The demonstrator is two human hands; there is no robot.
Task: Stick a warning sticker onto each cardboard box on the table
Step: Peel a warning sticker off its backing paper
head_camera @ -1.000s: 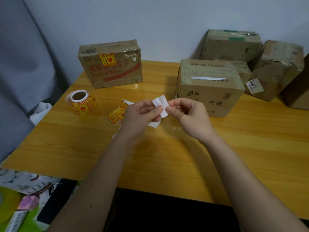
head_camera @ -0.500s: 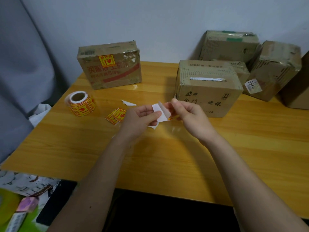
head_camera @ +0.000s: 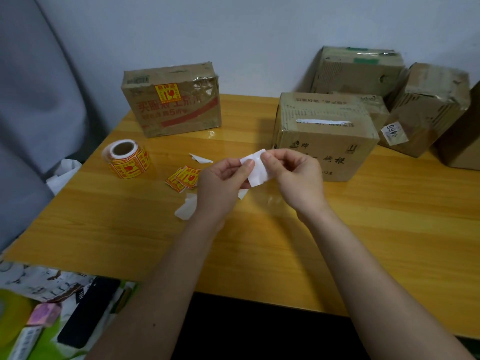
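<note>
Both hands hold a small white sticker piece (head_camera: pixel 255 168) above the table's middle, its white back facing me. My left hand (head_camera: pixel 220 183) pinches its left edge and my right hand (head_camera: pixel 293 175) pinches its top right. A roll of red-and-yellow warning stickers (head_camera: pixel 127 159) lies at the left. Loose stickers (head_camera: pixel 183 178) lie beside my left hand. The left cardboard box (head_camera: pixel 171 102) bears a warning sticker (head_camera: pixel 167 93). The nearest box (head_camera: pixel 324 133) stands just behind my hands and shows no warning sticker. Three more boxes (head_camera: pixel 358 68) (head_camera: pixel 428 107) (head_camera: pixel 462 141) stand at the back right.
White backing scraps (head_camera: pixel 185 209) (head_camera: pixel 201 159) lie on the wooden table (head_camera: pixel 259 242). A grey curtain (head_camera: pixel 33 113) hangs at the left. Below the table's left corner lie a dark phone-like object (head_camera: pixel 88 313) and colourful packaging.
The hands rose slightly and the white piece turned between the fingers; my right thumb and fingers shifted to its upper edge. Nothing on the table moved.
</note>
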